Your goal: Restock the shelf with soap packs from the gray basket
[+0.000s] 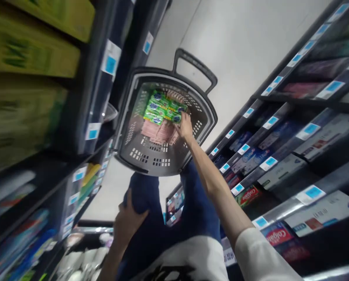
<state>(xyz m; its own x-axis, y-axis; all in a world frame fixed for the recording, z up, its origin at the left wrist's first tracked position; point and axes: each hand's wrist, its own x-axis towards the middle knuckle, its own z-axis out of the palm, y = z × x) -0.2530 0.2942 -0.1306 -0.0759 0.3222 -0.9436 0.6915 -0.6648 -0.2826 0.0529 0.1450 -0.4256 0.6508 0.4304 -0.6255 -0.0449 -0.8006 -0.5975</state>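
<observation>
A dark grey shopping basket (139, 156) sits on the floor, its handle pointing away. Inside lie several green packets (159, 109) on top of pink packets (159, 134). My right hand (185, 125) reaches down into the basket with fingers curled on the edge of a green packet. My left hand (127, 222) rests closed on my knee, gripping the blue trouser leg (142, 195).
Store shelves with blue price tags line both sides of a narrow aisle. Toothpaste boxes (275, 236) fill the right shelves; yellow-green boxes (31, 54) stand on the left shelves. Pale floor (250, 43) stretches beyond the basket. The view is tilted and blurred.
</observation>
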